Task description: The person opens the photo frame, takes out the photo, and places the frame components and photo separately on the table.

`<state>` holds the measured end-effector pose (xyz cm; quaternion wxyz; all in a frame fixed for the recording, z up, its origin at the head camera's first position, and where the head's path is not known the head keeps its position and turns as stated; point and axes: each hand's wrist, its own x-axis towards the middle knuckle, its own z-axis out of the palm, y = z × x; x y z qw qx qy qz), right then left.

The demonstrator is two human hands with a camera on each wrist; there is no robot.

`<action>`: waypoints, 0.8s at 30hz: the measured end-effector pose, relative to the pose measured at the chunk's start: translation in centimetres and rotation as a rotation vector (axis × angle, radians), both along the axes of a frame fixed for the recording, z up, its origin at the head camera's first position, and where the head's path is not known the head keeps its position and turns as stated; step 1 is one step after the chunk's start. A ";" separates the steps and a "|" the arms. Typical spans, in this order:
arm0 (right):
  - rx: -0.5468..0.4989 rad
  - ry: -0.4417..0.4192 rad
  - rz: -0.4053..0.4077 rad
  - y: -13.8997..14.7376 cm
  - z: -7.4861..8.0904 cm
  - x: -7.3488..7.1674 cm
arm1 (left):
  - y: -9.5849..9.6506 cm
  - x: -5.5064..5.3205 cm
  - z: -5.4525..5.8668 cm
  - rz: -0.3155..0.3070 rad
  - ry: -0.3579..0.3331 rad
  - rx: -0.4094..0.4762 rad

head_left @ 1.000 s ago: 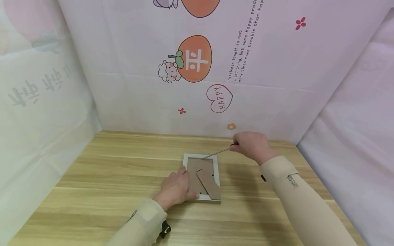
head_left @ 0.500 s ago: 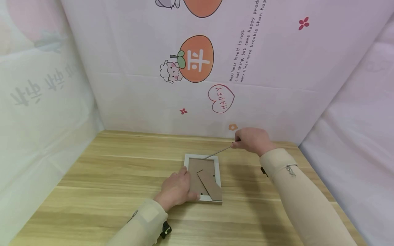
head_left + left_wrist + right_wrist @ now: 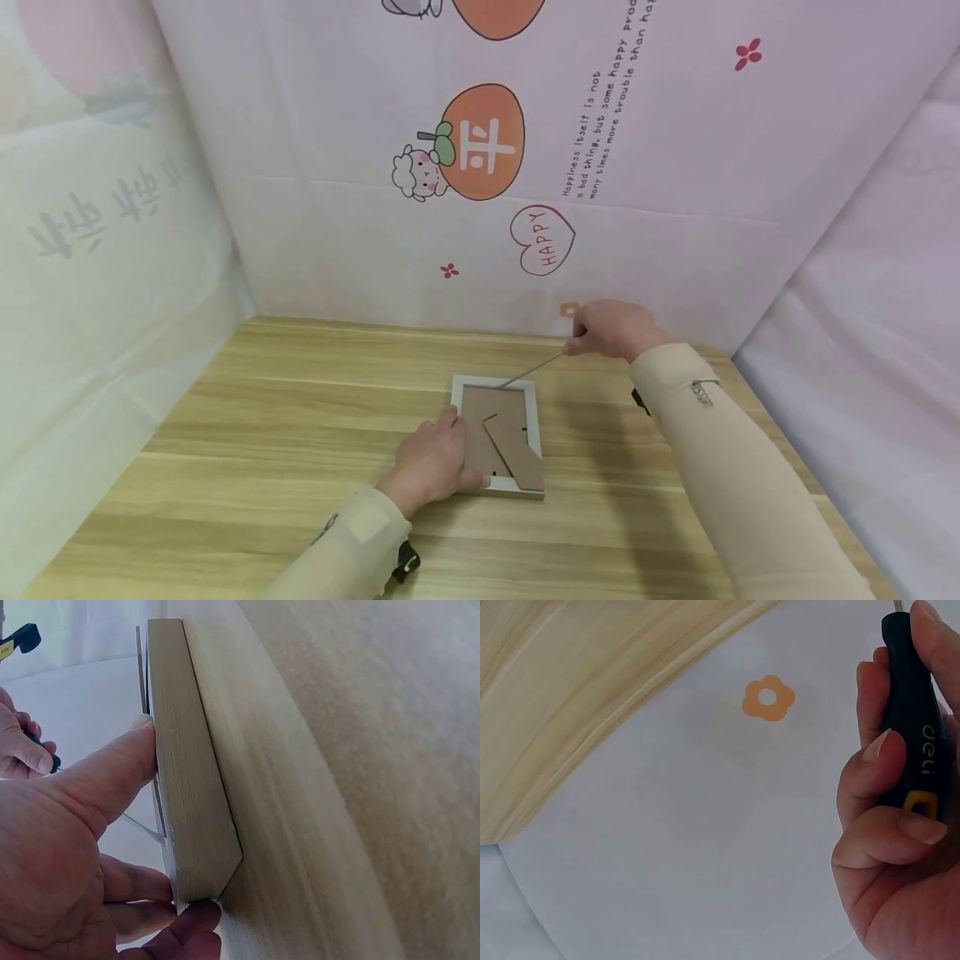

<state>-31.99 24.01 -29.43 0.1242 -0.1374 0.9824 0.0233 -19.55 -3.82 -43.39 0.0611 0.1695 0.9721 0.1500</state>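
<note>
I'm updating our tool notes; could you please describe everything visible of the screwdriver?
The screwdriver has a dark handle lettered "deli" with a yellow-orange patch, and a thin, straight, metallic-looking shaft. It slants down from the right hand's grip, curled round the handle, to the far inner edge of the picture frame, which it appears to touch. Its tip is too small to make out.

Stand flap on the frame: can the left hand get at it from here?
Probably yes: the left hand holds the frame nearby, and only a small black clip shows between its thumb and the flap.
</note>
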 end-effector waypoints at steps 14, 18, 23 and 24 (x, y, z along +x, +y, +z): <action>-0.086 0.111 0.016 1.1 -1.4 2.0 | 0.3 -0.1 -0.3 0.010 -0.002 -0.020; -0.105 0.146 0.016 1.5 -2.1 3.2 | 0.3 -0.1 -0.4 0.013 -0.003 -0.016; -0.107 0.178 0.021 1.6 -2.4 4.2 | 0.3 -0.1 -0.3 0.013 -0.003 -0.016; -0.107 0.184 0.022 1.6 -2.5 4.3 | 0.4 -0.1 -0.3 0.012 0.000 -0.017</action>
